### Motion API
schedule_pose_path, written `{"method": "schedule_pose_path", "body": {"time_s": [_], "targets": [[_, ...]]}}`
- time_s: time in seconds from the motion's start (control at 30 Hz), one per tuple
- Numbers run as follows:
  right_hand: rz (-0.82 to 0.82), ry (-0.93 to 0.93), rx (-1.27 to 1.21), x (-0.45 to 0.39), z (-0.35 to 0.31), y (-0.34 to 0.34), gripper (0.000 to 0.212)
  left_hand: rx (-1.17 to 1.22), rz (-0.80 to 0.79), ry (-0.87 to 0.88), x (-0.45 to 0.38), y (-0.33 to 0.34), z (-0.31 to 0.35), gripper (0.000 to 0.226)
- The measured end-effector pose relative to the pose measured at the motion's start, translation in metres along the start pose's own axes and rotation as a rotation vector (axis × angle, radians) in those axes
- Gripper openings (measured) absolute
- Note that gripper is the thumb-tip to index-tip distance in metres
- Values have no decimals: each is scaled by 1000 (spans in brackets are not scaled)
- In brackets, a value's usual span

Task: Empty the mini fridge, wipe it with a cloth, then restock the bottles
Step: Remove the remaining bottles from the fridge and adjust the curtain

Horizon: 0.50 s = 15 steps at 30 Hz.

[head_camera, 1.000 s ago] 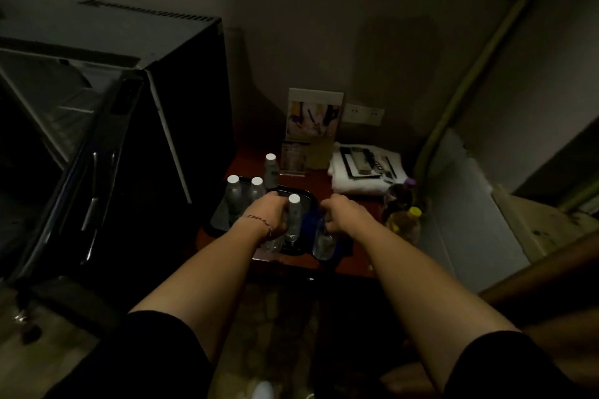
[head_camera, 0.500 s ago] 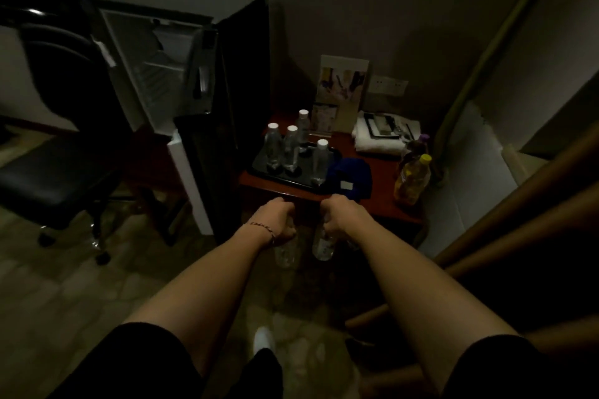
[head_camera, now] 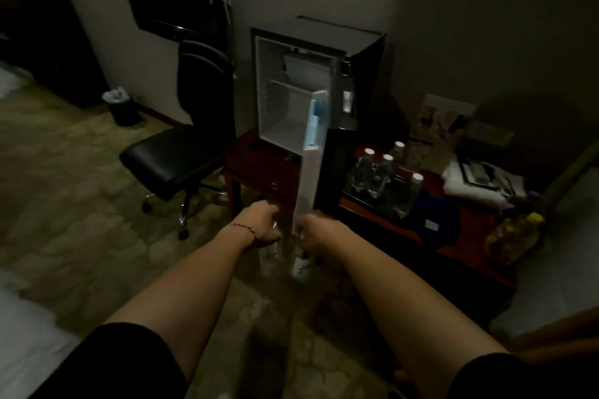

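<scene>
Two hands [head_camera: 262, 223] [head_camera: 316, 233] hold bottles [head_camera: 269, 256] below the open fridge [head_camera: 291, 100].

no legible text, bottle labels blurred; leaflet print too dim

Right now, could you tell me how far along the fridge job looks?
The fridge stands open with no bottles visible inside, so emptying looks done; wiping cannot be confirmed. Restocking is in hand: the left hand and right hand each hold a bottle by its top. Left: four bottles on the tray still need moving in.
</scene>
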State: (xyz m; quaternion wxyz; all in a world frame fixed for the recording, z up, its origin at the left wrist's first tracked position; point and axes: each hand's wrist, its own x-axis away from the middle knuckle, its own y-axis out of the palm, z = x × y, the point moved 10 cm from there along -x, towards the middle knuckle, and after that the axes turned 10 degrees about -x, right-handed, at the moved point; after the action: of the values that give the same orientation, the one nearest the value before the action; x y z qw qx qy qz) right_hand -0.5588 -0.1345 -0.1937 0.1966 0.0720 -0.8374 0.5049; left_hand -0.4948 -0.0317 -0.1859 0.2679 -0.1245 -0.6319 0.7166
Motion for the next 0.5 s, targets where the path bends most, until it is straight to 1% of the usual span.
{"method": "schedule_pose_path", "body": {"time_s": [0.07, 0.17, 0.27, 0.5], "targets": [[-57, -53, 89, -23, -37, 10, 43, 8, 19, -38, -4, -11, -36, 39], [-54, -86, 13, -64, -83, 9, 41, 14, 19, -68, -19, -22, -94, 37], [-70, -116, -2, -112, -131, 6, 38, 10, 16, -83, -42, -33, -156, 34], [-74, -170, 98, -242, -251, -15, 36, 17, 56, -166, -104, -85, -313, 33]]}}
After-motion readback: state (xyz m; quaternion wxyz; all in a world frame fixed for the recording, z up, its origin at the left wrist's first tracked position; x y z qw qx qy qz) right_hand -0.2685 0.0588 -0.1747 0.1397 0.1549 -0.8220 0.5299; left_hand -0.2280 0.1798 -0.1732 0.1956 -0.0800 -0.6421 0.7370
